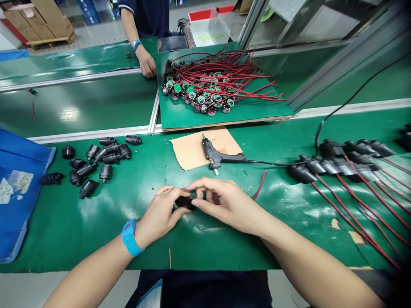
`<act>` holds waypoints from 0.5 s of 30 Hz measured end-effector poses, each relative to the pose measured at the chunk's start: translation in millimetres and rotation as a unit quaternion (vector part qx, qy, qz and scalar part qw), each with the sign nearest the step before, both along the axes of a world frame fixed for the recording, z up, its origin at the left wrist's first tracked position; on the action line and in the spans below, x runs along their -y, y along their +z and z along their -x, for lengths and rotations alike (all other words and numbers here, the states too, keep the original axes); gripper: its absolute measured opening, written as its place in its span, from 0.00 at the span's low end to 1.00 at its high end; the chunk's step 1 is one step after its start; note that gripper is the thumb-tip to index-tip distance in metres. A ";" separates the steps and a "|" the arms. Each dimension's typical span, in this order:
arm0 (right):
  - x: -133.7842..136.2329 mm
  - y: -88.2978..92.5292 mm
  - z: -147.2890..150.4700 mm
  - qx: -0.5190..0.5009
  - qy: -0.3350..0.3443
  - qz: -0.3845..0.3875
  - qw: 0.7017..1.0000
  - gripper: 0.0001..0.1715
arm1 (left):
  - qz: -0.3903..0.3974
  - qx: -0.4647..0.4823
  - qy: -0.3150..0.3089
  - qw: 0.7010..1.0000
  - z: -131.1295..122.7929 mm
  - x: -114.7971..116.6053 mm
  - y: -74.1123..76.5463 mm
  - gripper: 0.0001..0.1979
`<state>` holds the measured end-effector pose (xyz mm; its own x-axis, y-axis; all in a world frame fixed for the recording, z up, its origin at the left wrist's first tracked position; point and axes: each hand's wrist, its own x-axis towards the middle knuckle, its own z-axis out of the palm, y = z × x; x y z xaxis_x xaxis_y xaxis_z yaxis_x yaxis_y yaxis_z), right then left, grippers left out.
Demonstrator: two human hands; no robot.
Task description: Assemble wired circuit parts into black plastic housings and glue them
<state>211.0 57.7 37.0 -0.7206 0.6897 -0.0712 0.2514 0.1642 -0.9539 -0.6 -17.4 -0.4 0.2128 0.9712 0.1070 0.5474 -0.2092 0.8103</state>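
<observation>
My hands work over the green tabletop (105,231), between its front and back edges. My left hand (162,209) grips a black part (183,202); my right hand (224,201) is curled, thumb at the part's right end, though I can't tell whether it grips. What shows of the part is dark and glossy; my fingers cover the rest. A red wire (260,185) lies beyond my right hand.

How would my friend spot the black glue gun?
On the green tabletop, beyond the person's left hand and right hand, lies a torn, tan sheet. The black glue gun rests partly on it. Unlike the black plastic cylinders to the left, it has a handle and black cord.
</observation>
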 end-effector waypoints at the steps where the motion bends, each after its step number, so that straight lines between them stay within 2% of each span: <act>1: -0.6 -2.8 2.0 -0.010 0.004 0.030 0.999 0.12 | -0.003 -0.015 -0.010 1.000 -0.2 -1.3 -0.3 0.10; 4: 0.7 -7.9 8.6 -0.059 0.004 0.126 0.990 0.17 | -0.046 0.011 0.020 0.999 0.1 -0.6 -0.1 0.12; 6: 4.2 -9.6 13.9 -0.087 -0.004 0.163 0.983 0.19 | -0.090 0.026 0.039 0.995 0.9 2.2 -0.6 0.14; 11: 13.0 -16.2 26.0 -0.141 -0.050 0.187 0.971 0.18 | -0.168 0.006 0.051 0.984 2.3 6.0 -4.8 0.15; 15: 13.2 -18.5 28.5 -0.164 -0.052 0.185 0.967 0.18 | -0.197 -0.010 0.046 0.979 2.0 5.4 -6.5 0.14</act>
